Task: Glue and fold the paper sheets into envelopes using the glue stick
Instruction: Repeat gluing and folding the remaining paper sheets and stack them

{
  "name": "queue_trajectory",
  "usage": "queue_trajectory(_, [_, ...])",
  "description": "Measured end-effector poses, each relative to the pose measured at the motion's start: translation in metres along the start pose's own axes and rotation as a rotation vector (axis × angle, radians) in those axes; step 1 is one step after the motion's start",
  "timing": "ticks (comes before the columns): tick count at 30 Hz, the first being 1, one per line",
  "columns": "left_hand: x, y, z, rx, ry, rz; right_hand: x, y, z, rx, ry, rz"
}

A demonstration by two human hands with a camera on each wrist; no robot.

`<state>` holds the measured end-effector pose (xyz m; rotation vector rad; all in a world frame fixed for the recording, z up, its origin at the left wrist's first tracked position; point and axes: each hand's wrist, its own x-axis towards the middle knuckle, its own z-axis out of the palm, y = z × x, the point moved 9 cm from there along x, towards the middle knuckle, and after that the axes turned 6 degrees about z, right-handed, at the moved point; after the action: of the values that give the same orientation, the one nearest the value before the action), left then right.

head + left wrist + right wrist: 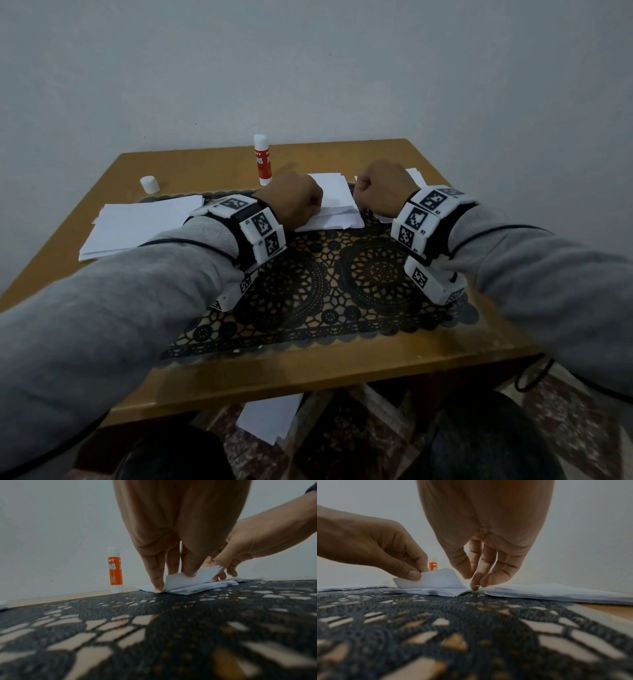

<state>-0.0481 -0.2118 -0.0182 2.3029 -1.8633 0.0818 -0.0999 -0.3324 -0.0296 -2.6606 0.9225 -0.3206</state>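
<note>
A folded white paper (337, 209) lies on the black lace mat (342, 274) at mid-table. My left hand (297, 205) pinches the paper's raised flap (202, 574) between thumb and fingers (189, 573), lifting it off the sheet. My right hand (471, 581) has bent fingers, and its fingertips (474, 586) press down on the paper at the flap's right end. The flap (440, 580) stands tilted between the two hands. The orange-and-white glue stick (262, 159) stands upright and uncapped at the back of the table, apart from both hands.
The glue's white cap (149, 184) sits at the back left. A stack of white sheets (137, 222) lies on the left of the wooden table (308, 370), more papers (556, 592) on the right. A sheet (270, 418) lies on the floor. A wall stands behind.
</note>
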Motion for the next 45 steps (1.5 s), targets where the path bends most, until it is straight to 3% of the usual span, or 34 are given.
queue_trajectory(26, [-0.001,0.000,-0.003,0.027,0.029,-0.035,-0.006,0.000,0.003,0.034,-0.055,0.013])
queue_trajectory(39, [-0.001,0.001,-0.003,0.034,0.040,-0.017,-0.016,-0.007,0.006,0.100,-0.151,0.008])
queue_trajectory(45, [-0.001,0.000,0.005,0.025,-0.039,-0.001,-0.018,-0.007,0.010,0.037,-0.181,0.022])
